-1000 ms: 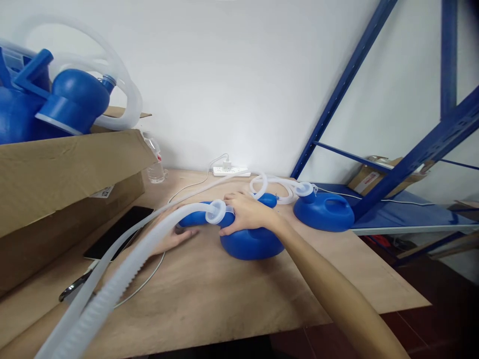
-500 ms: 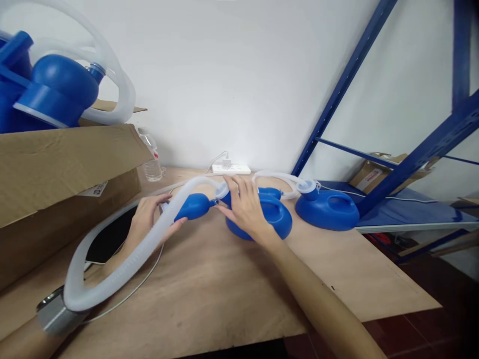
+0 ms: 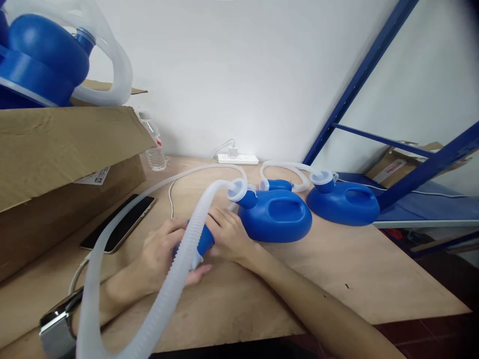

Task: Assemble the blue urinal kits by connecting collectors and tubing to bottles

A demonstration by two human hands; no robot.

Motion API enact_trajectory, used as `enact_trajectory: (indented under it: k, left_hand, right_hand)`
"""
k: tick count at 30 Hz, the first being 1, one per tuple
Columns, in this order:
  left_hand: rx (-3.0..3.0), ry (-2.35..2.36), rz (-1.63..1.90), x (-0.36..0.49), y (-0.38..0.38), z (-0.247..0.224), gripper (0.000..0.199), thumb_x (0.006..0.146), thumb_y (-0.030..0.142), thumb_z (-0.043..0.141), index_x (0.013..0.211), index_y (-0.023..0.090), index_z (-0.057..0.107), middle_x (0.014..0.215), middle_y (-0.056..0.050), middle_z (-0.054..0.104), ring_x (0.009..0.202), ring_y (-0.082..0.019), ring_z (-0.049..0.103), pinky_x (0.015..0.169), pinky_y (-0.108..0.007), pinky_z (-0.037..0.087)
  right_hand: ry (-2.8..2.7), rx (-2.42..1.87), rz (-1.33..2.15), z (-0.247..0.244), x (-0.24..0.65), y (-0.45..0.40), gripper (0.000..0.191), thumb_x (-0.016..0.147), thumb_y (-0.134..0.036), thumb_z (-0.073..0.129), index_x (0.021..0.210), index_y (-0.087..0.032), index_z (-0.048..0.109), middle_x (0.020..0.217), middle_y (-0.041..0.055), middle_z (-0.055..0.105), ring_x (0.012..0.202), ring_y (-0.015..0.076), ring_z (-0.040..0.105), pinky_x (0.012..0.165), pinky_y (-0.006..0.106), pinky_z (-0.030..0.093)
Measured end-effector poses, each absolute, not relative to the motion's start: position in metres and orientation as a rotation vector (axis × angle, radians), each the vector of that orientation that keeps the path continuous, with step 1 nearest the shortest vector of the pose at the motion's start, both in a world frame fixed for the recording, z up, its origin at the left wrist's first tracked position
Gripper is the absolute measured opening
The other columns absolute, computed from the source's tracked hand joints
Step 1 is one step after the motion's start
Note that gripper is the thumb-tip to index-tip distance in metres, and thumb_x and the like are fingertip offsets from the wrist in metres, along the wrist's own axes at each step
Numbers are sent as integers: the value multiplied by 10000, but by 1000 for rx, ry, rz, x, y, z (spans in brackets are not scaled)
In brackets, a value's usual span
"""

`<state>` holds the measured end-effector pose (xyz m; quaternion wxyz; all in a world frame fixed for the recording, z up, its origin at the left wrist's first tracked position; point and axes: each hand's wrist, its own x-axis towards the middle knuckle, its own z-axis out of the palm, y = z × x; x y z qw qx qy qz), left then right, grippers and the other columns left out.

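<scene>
A blue urinal receiver (image 3: 205,242) with a pale rim is between my two hands, low over the table. My left hand (image 3: 159,254) wraps its left side, thumb below. From the right, my right hand (image 3: 229,234) grips it, fingers curled over the top. A translucent corrugated hose (image 3: 185,254) crosses in front of the receiver and loops past my left wrist. Just right of my right hand stands a blue urinal bottle (image 3: 275,217) with a side handle and a translucent cap (image 3: 238,189) on its tilted neck. Parts of the receiver are hidden by the hose and fingers.
Another blue urinal bottle (image 3: 342,202) stands farther right, a second receiver (image 3: 280,185) behind. At left are a cardboard box (image 3: 67,144) with blue parts, a phone (image 3: 119,224) and a water bottle (image 3: 155,149). A power strip (image 3: 237,159) lies by the wall; a blue shelf rises right.
My right hand has left the bottle's neck and moved left and down onto the receiver. Both hands and the receiver are now lower and closer to me. The view has shifted slightly.
</scene>
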<state>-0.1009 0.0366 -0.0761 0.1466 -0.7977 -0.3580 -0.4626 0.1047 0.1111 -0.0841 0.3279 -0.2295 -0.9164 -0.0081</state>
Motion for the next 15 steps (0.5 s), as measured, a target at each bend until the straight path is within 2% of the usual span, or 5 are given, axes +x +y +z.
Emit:
enact_trajectory:
  k: [3,7,10,15]
  left_hand:
    - [-2379,-1132,-1152,-98,37,-74,494,936,553,686,1323,268,569,1162,-107,693,877,-244,733,724,-400,647]
    - [-2435,-916,-987,-95,40,-67,366,986,275,651,1351,290,625,1244,-117,695,1081,-294,721,875,-468,635]
    - [-2494,-741,-904,-93,42,-65,277,945,168,681,1199,277,679,1105,-51,759,998,-239,748,871,-418,649]
    - [-2469,-693,-952,-95,47,-79,163,885,163,767,987,269,698,869,17,762,881,-198,765,842,-359,676]
  right_hand:
    - [-2353,-717,86,-86,111,117,565,799,-380,739,1318,-195,613,1294,145,709,1161,334,677,1005,472,515]
    - [-2386,-763,125,-88,116,124,490,823,-327,720,1293,-226,627,1303,125,714,1175,326,660,1062,487,435]
    - [-2454,-711,145,-89,116,127,469,838,-276,690,1299,-222,623,1329,116,709,1176,303,655,1102,497,365]
    - [-2486,-683,162,-89,111,126,469,840,-291,701,1299,-236,620,1371,102,703,1216,282,633,1146,487,290]
